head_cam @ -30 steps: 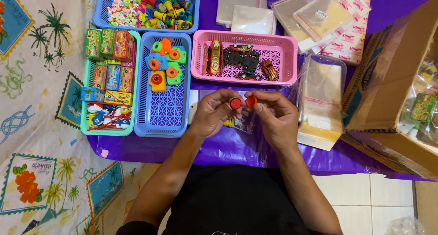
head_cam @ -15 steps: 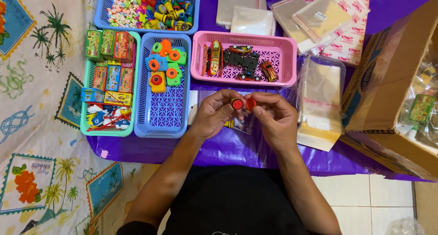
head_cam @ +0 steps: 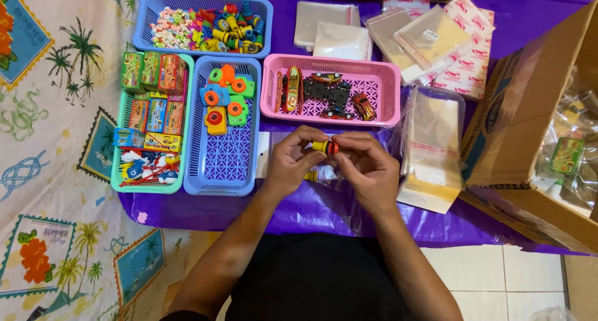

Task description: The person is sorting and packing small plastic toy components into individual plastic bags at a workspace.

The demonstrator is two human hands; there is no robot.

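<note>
My left hand (head_cam: 291,158) and my right hand (head_cam: 367,168) meet over the purple table (head_cam: 324,212), just in front of the pink basket (head_cam: 330,90). Between their fingertips they pinch one small toy (head_cam: 325,147) with a yellow body and a red end. Under the hands lies a clear plastic bag (head_cam: 321,174) with something small and yellow in it, mostly hidden by my fingers.
A blue basket (head_cam: 222,165) of small coloured toys sits left of my hands, a green basket (head_cam: 149,118) of little boxes further left. A blue basket of sweets (head_cam: 205,25) is at the back. Clear bags (head_cam: 430,146) and an open cardboard box (head_cam: 536,128) lie right.
The two red-tipped pieces that were held slightly apart are now pressed together as one toy. Both hands stay in the same place.
</note>
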